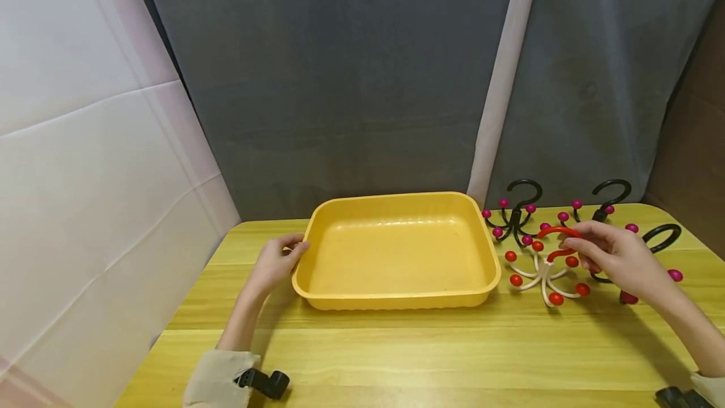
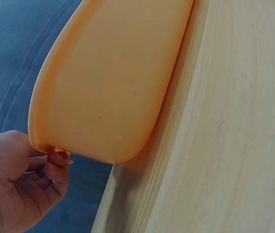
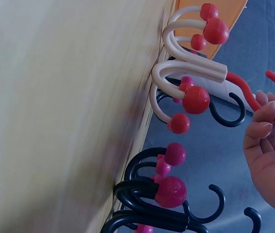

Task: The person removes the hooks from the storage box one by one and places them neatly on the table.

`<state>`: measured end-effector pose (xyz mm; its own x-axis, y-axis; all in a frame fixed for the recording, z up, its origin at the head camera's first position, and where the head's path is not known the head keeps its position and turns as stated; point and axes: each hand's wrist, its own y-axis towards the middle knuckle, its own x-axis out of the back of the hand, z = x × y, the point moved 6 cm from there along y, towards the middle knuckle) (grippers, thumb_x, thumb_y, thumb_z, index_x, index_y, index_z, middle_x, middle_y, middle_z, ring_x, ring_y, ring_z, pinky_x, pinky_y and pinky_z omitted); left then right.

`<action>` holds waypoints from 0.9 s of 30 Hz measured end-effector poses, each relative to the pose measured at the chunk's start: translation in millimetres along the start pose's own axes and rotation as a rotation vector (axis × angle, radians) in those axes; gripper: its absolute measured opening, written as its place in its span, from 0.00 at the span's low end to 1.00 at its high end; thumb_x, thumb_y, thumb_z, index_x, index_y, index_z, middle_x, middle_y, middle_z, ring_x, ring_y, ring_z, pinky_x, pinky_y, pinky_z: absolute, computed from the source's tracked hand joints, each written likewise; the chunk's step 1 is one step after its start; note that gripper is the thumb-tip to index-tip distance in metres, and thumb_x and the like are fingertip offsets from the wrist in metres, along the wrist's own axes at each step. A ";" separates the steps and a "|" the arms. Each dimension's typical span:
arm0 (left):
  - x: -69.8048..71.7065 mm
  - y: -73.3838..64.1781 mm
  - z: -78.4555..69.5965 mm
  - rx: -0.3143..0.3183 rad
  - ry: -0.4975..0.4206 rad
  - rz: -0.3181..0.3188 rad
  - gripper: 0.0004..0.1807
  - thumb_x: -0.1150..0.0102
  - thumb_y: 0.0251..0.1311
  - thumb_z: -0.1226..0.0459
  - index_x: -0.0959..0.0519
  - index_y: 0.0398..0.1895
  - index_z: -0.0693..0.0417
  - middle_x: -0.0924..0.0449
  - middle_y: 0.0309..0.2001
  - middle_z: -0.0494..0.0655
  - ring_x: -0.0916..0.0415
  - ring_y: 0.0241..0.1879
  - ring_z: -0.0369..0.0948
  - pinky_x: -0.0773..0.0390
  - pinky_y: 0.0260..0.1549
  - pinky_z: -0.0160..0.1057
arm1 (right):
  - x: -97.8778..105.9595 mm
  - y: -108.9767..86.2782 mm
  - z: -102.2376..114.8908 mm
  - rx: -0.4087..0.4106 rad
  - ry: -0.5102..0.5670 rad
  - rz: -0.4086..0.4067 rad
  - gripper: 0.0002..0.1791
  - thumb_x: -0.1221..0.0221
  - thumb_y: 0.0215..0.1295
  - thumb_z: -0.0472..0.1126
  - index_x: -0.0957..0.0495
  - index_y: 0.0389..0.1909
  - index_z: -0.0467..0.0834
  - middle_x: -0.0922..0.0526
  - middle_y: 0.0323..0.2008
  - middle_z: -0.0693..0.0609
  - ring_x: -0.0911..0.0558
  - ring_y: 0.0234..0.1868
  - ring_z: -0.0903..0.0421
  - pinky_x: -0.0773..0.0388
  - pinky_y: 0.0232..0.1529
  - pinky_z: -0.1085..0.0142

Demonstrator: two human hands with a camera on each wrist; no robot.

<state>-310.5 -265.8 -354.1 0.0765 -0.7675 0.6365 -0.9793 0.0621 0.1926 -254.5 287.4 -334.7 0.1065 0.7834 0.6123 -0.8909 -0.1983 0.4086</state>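
Observation:
At the left end of a yellow plastic tray (image 1: 396, 301), my left hand (image 1: 276, 264) pinches the rim with thumb and fingers. The left wrist view shows those fingertips curled under the tray's corner edge (image 2: 45, 145). My right hand (image 1: 620, 255) holds the red hook (image 1: 557, 230) of a white multi-arm hanger whose curved arms end in red balls (image 1: 556, 299). This hanger stands upright just right of the tray, its arms close over the tabletop. In the right wrist view, fingers curl at the red hook (image 3: 244, 90).
Three black hangers with magenta balls stand on the right: one black hanger (image 1: 515, 219) behind the white one, another (image 1: 600, 214) at the back right, a third (image 1: 659, 232) partly hidden by my right hand. Grey cloth (image 1: 340, 80) hangs behind the wooden table (image 1: 368, 357).

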 end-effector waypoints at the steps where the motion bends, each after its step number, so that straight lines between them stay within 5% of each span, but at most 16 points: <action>1: 0.0 -0.1 0.5 0.001 0.000 0.000 0.18 0.42 0.72 0.65 0.21 0.56 0.72 0.21 0.41 0.58 0.24 0.40 0.47 0.25 0.34 0.29 | 0.4 -0.2 -0.3 -0.004 0.001 0.005 0.05 0.41 0.73 0.33 0.22 0.45 0.37 0.26 0.20 0.49 0.28 0.20 0.54 0.37 0.17 0.64; 13: 6.6 -1.8 5.9 0.007 -0.017 -0.012 0.19 0.42 0.72 0.63 0.21 0.57 0.71 0.20 0.39 0.57 0.25 0.33 0.41 0.25 0.29 0.31 | 8.2 5.1 0.7 -0.034 0.007 -0.027 0.12 0.49 0.79 0.40 0.21 0.52 0.38 0.27 0.25 0.50 0.29 0.24 0.53 0.35 0.24 0.64; 21: 14.5 -4.2 -0.7 -0.024 0.017 -0.047 0.20 0.46 0.75 0.62 0.23 0.59 0.71 0.17 0.46 0.62 0.20 0.43 0.51 0.20 0.43 0.44 | 13.8 11.0 -1.9 -0.029 -0.090 -0.063 0.16 0.51 0.80 0.40 0.21 0.56 0.36 0.23 0.44 0.75 0.24 0.39 0.73 0.30 0.39 0.82; 23: 16.1 -3.7 -3.7 -0.044 0.036 -0.060 0.21 0.46 0.75 0.62 0.23 0.60 0.72 0.18 0.49 0.64 0.20 0.47 0.54 0.21 0.49 0.50 | 13.9 11.6 -2.3 -0.039 -0.100 -0.048 0.17 0.51 0.80 0.41 0.22 0.58 0.35 0.23 0.46 0.73 0.27 0.42 0.78 0.32 0.41 0.85; 27: 16.3 -1.0 -10.3 -0.075 0.056 -0.069 0.21 0.46 0.74 0.63 0.25 0.61 0.73 0.20 0.53 0.66 0.22 0.52 0.58 0.24 0.54 0.56 | 13.0 13.1 -1.9 -0.066 -0.117 -0.010 0.20 0.52 0.81 0.43 0.25 0.63 0.35 0.19 0.55 0.49 0.32 0.47 0.85 0.34 0.41 0.87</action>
<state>-306.4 -271.7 -336.3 0.1559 -0.7346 0.6603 -0.9546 0.0597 0.2919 -265.7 296.1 -322.8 0.1631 0.7100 0.6851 -0.9161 -0.1487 0.3723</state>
